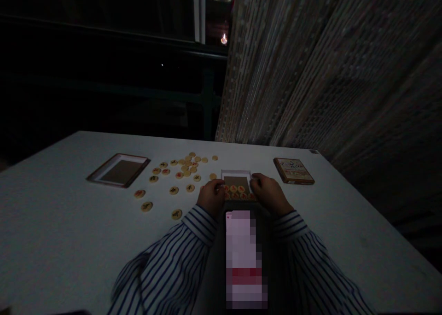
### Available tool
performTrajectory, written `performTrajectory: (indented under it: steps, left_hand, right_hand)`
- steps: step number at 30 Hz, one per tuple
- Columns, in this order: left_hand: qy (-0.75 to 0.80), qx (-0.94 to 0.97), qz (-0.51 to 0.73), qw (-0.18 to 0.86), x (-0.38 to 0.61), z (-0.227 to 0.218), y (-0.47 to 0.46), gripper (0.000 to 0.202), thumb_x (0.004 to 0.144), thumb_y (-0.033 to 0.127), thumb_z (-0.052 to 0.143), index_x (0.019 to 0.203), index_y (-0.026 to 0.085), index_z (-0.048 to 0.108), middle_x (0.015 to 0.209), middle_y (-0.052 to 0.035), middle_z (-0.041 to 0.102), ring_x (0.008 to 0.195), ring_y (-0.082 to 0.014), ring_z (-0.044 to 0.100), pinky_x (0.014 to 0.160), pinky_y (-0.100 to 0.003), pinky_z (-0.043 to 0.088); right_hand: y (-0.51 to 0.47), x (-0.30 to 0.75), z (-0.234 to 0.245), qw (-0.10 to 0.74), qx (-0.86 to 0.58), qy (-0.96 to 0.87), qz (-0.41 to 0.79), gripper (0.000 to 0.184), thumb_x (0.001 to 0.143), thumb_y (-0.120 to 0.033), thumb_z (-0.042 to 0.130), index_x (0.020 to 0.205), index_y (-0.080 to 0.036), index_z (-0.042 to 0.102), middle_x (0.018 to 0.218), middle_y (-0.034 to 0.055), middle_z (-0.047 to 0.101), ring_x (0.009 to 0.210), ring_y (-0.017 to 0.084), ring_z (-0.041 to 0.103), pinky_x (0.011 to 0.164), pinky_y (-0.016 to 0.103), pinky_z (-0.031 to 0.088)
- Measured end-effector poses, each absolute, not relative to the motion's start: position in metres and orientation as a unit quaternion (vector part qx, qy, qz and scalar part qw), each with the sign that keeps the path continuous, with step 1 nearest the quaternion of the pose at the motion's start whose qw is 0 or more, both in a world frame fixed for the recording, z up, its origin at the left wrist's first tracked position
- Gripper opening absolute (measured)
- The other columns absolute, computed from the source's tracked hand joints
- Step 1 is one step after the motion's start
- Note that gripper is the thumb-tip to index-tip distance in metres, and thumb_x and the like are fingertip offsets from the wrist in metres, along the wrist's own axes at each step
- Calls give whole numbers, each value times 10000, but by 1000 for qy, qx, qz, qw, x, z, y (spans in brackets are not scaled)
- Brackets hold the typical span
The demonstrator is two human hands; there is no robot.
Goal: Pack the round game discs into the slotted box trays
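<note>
A small open box (236, 181) sits in front of me, with several round Chinese chess pieces (234, 189) in rows along its near part. My left hand (211, 196) is closed at the box's left side, fingers curled against its edge. On the opposite side, my right hand (271, 194) grips the right edge with thumb and fingers bent. Many loose chess pieces (173, 190) lie scattered to the left, some with dark or red characters showing and others plain side up. Fine finger contact is hard to make out in the dim light.
An open box lid or tray (119, 170) lies at the left, and a closed printed box (294, 170) at the right. A lit phone (241, 255) is nearest me, between my forearms. A string curtain (297, 66) hangs beyond the white table (69, 232).
</note>
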State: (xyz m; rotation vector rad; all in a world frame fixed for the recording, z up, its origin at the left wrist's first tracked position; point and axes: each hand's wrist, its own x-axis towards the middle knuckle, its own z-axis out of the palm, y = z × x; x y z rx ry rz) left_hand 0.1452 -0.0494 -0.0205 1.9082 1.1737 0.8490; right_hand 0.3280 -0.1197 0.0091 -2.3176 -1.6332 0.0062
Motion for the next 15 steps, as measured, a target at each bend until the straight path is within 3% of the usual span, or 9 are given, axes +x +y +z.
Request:
performTrajectory:
  steps: [15]
  left_hand:
    - [459,740,335,360,145,-20,-51,259,760,146,463,958,154,630,892,-70,681,826,-175,624,800,-326,482]
  right_hand:
    - [-119,330,5,155,-801,-577,23,397,877,-354,318,1130,-174,565,1008,101,667,936,200,599,767,275,394]
